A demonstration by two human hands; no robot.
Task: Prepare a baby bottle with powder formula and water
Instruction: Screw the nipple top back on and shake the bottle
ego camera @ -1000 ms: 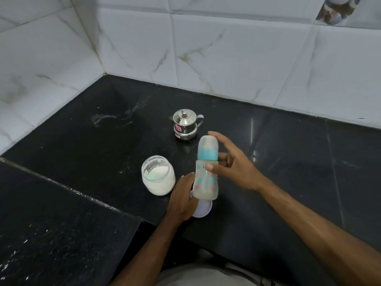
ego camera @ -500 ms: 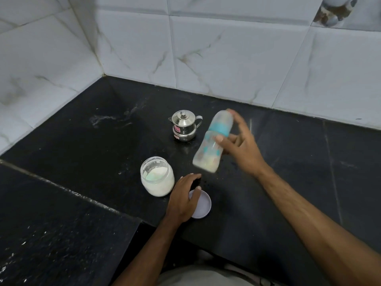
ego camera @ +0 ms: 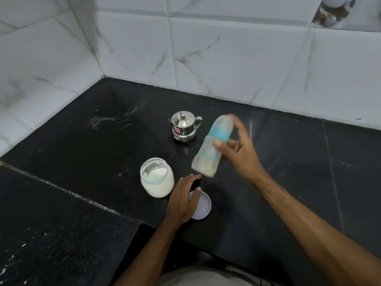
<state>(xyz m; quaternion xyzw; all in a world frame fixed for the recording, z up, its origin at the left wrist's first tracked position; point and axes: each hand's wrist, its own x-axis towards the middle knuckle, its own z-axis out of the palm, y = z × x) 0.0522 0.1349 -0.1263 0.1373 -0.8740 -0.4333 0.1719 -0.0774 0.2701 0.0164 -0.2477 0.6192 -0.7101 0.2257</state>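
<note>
OK, my right hand (ego camera: 239,153) grips the tilted, blurred baby bottle (ego camera: 212,147) above the counter (ego camera: 288,182); left hand (ego camera: 183,199) rests relaxed on lilac lid (ego camera: 203,206), beside the open powder jar (ego camera: 156,178).

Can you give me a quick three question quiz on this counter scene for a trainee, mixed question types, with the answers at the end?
1. True or false: the baby bottle stands upright on the counter.
2. Multiple choice: what does the left hand rest on? A) the powder jar B) the lilac lid C) the steel pot
3. Fill in: the powder jar is ____ (open or capped).

Key
1. False: the right hand holds it tilted above the counter, teal collar end up and away from the person.
2. B: the lilac lid lies flat beside the jar; the steel pot stands apart, further back.
3. Open.
</note>
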